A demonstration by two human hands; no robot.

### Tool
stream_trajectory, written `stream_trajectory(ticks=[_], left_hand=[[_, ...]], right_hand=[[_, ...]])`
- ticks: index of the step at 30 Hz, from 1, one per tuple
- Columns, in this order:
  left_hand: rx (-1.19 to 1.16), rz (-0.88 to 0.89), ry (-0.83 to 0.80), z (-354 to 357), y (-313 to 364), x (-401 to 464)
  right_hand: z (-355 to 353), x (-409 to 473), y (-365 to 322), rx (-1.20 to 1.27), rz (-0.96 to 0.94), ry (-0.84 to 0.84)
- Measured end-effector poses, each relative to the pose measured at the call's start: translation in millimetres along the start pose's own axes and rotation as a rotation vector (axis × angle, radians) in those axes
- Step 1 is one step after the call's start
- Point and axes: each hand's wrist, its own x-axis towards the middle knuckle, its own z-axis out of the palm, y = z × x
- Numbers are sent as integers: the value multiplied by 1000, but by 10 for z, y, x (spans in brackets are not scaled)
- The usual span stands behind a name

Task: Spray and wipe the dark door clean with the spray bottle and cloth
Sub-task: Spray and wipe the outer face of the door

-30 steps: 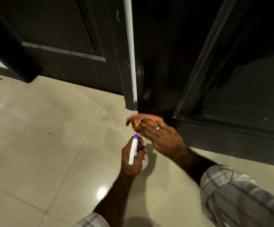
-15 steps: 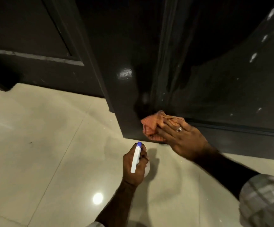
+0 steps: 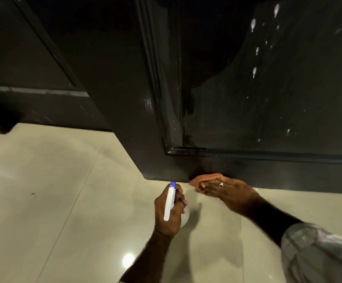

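Two hands work low at the dark door (image 3: 237,103). The left hand (image 3: 169,213), at 6 o'clock, grips the spray bottle (image 3: 169,204), contents unreadable. The right hand (image 3: 230,194), at 4 o'clock, presses the orange cloth (image 3: 205,178) with flat fingers against the door's bottom edge; droplets streak the panel at 1 o'clock.

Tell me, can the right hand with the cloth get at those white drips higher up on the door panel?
Probably yes: the right hand presses the cloth at the door's bottom edge, and nothing blocks the white drips above.
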Motion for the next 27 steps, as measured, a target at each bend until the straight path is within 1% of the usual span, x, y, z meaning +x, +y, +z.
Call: stream_trajectory(ticks=[2,3,5,8,10,13,15,17,20,23,25,27], left_hand=[[-8,-3,-24,135,54,11],[-21,3,-31,208,75,14],[-42,10,-33,269,93,30],[-73,-2,-29,294,46,32],[-76,7,-27,287,48,42],[-67,32,-27,292,37,55],[-53,27,-39,309,6,51],[-66,27,-62,332,9,38],[-88,6,-92,434,42,24],[-36,-48,-153,691,18,-17],[-26,-47,-214,913,30,-66],[-41,-38,-256,1045,48,-102]], right_hand=[[-153,-113,184,25,42,-54],[-265,-182,291,15,66,-44],[-503,-238,438,-40,62,73],[-803,23,370,-124,83,254],[-700,223,181,-96,134,260],[-405,358,10,-90,123,186],[-197,250,34,-101,66,59],[-53,-39,69,-136,7,-34],[180,-674,288,-118,70,4],[-33,-1182,566,-20,248,-149],[-254,-1352,721,-59,273,-157],[-530,-1338,822,-142,307,-40]])
